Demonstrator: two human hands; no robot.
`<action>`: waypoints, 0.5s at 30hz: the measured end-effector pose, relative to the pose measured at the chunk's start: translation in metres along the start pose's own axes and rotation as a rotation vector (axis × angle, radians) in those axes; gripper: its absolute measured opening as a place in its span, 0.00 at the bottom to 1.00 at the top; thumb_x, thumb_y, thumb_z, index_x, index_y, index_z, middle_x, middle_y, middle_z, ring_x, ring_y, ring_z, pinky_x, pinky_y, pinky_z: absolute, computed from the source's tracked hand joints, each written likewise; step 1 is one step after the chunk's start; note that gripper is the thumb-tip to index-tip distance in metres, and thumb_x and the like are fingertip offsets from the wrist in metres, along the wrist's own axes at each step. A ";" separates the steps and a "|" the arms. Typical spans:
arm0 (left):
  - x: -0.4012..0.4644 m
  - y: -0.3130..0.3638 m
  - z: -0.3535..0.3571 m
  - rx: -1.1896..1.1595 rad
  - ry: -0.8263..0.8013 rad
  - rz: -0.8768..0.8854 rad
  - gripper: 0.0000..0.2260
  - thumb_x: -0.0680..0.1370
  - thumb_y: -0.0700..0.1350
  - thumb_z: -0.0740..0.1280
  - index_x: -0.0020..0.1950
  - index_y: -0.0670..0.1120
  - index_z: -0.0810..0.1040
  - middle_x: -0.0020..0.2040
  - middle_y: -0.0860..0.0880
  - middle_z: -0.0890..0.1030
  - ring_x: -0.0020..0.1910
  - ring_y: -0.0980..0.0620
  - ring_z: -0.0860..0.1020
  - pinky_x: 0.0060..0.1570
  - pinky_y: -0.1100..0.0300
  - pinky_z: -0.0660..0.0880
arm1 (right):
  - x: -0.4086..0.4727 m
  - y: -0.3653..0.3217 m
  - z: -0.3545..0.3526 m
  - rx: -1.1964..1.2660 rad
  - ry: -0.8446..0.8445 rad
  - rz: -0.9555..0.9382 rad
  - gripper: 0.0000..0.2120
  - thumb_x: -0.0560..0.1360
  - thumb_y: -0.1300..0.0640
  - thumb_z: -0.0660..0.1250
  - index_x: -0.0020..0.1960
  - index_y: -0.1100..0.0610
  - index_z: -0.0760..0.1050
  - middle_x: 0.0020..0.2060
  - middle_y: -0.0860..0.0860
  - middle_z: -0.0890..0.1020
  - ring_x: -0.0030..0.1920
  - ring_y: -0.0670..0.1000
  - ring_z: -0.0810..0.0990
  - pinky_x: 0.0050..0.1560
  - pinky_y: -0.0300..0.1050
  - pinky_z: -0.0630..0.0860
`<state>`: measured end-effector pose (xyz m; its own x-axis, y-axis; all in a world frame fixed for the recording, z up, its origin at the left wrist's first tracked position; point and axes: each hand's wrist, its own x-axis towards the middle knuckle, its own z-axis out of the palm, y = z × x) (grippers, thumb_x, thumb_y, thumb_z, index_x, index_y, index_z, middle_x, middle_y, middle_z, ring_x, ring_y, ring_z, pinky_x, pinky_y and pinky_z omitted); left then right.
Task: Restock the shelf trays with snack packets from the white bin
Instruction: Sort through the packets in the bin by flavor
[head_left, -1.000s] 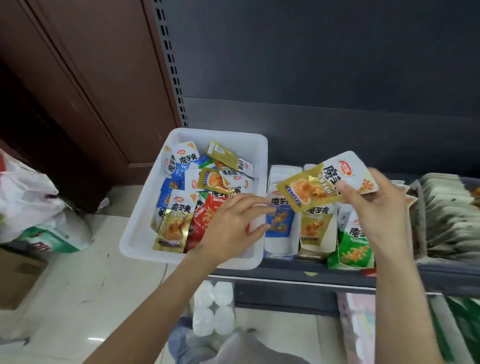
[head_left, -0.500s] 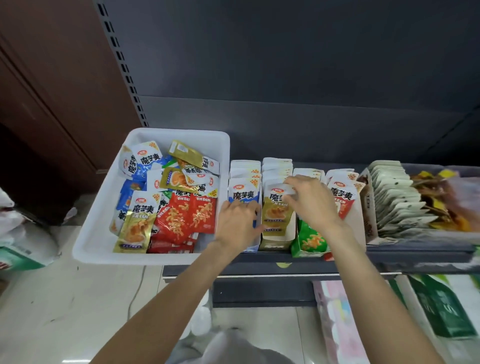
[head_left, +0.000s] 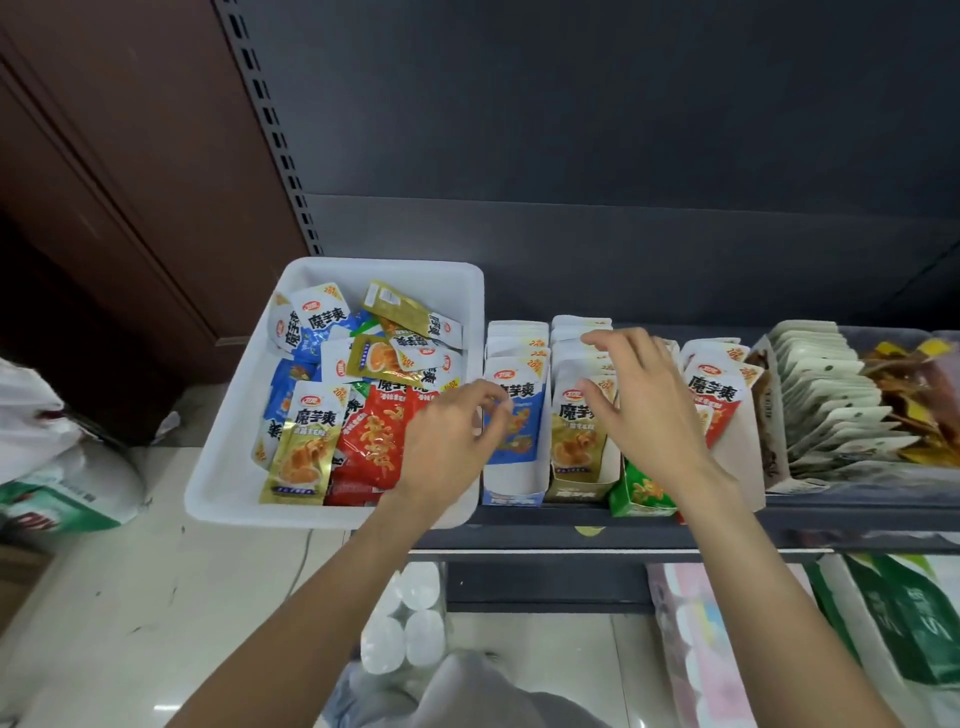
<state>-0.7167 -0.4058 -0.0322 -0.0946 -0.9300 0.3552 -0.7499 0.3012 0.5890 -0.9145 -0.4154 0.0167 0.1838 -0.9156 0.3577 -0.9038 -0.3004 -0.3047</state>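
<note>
The right hand (head_left: 644, 410), fingers spread and relaxed, hides much of the green packets' tray (head_left: 641, 491). The left hand (head_left: 447, 441) hovers at the white bin's (head_left: 218, 467) right rim, its loosely curled fingers holding nothing. Packets (head_left: 363, 384) in the bin read "魔芋爽" and "20%"; smaller print is illegible.

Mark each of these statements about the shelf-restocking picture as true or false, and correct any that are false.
1. The white plastic bin sits to the left of the cardboard shelf trays. True.
2. The right hand is holding a gold packet up in the air. False: it holds nothing, its fingers spread over the gold-packet tray.
3. The white plastic bin is empty. False: it still holds blue, gold and red snack packets, such as the red packet.
4. The front packet in the leftmost tray is the blue-and-white packet. True.
5. The left hand is at the bin's right rim, next to the blue-and-white packet. True.
</note>
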 end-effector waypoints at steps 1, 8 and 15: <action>-0.004 -0.011 -0.013 0.021 0.060 0.004 0.08 0.78 0.50 0.65 0.51 0.48 0.79 0.41 0.54 0.82 0.36 0.58 0.77 0.33 0.64 0.75 | 0.002 -0.011 -0.002 0.063 -0.021 -0.024 0.17 0.75 0.58 0.67 0.63 0.57 0.72 0.56 0.55 0.76 0.56 0.56 0.74 0.52 0.50 0.73; -0.028 -0.118 -0.087 0.272 -0.141 -0.528 0.24 0.74 0.49 0.70 0.68 0.47 0.69 0.66 0.45 0.72 0.65 0.46 0.69 0.62 0.51 0.68 | 0.032 -0.097 0.057 0.231 -0.431 -0.280 0.15 0.78 0.52 0.63 0.64 0.52 0.72 0.60 0.48 0.76 0.61 0.49 0.72 0.61 0.46 0.70; -0.014 -0.149 -0.075 0.437 -0.371 -0.475 0.28 0.78 0.53 0.63 0.74 0.45 0.60 0.74 0.45 0.62 0.73 0.46 0.58 0.71 0.54 0.57 | 0.047 -0.146 0.148 -0.068 -0.645 -0.203 0.31 0.76 0.50 0.66 0.74 0.53 0.57 0.73 0.56 0.58 0.72 0.60 0.58 0.69 0.61 0.62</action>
<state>-0.5547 -0.4217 -0.0701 0.1477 -0.9726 -0.1795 -0.9499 -0.1900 0.2482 -0.7167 -0.4542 -0.0528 0.5272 -0.8252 -0.2028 -0.8454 -0.4852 -0.2236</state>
